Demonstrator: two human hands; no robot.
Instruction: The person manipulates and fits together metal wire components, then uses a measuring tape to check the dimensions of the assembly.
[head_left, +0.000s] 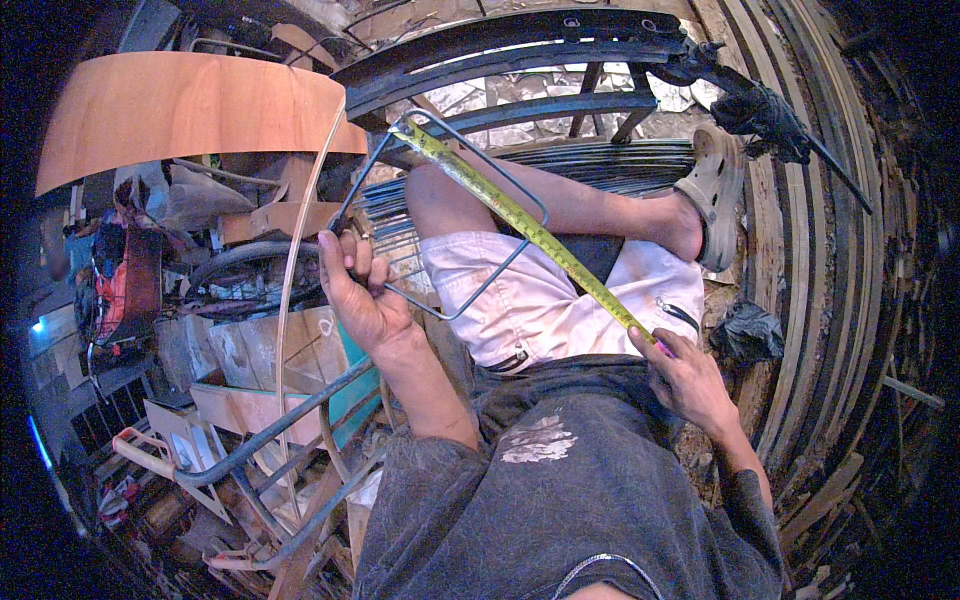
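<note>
while a person in a dark, worn t-shirt point(625, 475) sits with bent legs in pale pink shorts point(590, 335), a dark metal stand point(560, 110) spans the space beyond the knees, its long bars running from left to right. at the far left a curved wooden panel point(200, 105) stands out, and nearer on that side a blue-grey tubular frame point(285, 425) slants up toward the left forearm. a bundle of thin metal rods point(630, 155) lies behind the raised leg, and a pale clog point(712, 190) covers the visible foot at the right.

above the lap, out past its left edge, hangs a bent wire loop point(487, 281), roughly four-sided with rounded corners. across it runs a yellow tape measure point(545, 240), drawn out straight from the loop's upper corner, over its right side, to a point above the lap's near right corner.

the left hand point(368, 300) has its fingers curled around the loop's left corner, palm turned upward. the right hand point(690, 380) pinches the near end of the tape, the index finger laid along it; most of the case there is hidden.
</note>
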